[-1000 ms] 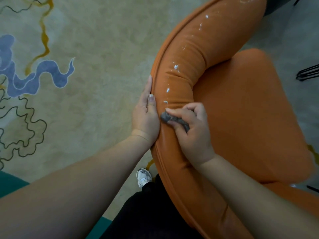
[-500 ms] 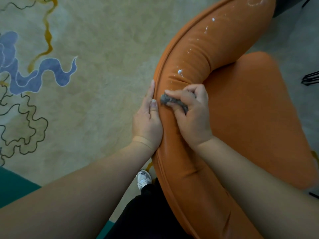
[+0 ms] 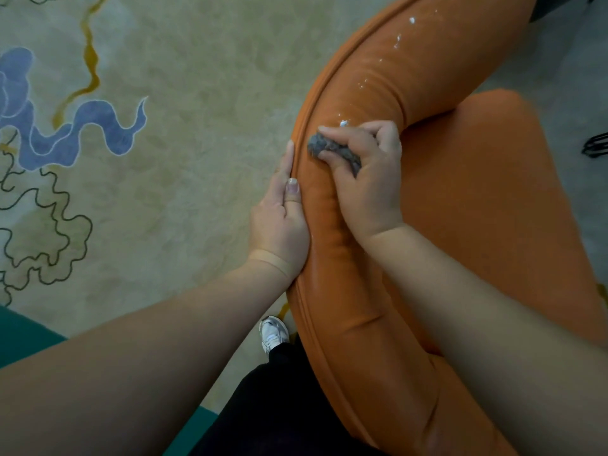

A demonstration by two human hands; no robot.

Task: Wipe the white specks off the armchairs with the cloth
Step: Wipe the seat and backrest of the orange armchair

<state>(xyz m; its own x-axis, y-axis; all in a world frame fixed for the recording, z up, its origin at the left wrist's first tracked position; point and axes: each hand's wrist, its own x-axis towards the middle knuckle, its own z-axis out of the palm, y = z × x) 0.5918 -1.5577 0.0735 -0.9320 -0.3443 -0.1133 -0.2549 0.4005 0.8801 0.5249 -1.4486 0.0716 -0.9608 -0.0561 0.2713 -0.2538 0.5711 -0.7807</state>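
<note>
The armchair (image 3: 427, 77) backrest lies bare beyond the right hand (image 3: 365, 179). The left hand (image 3: 279, 222) blocks its outer edge (lower stretch only).

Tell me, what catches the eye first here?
The bright orange armchair, curving through the right half of the view. On its padded rim the right hand grips a grey cloth just below a white speck, while the left hand rests flat against the chair's outer edge.

Right hand (image 3: 368, 185) with balled grey cloth (image 3: 332, 152) on speckled orange armchair (image 3: 477, 199), left hand (image 3: 279, 222) alongside.
</note>
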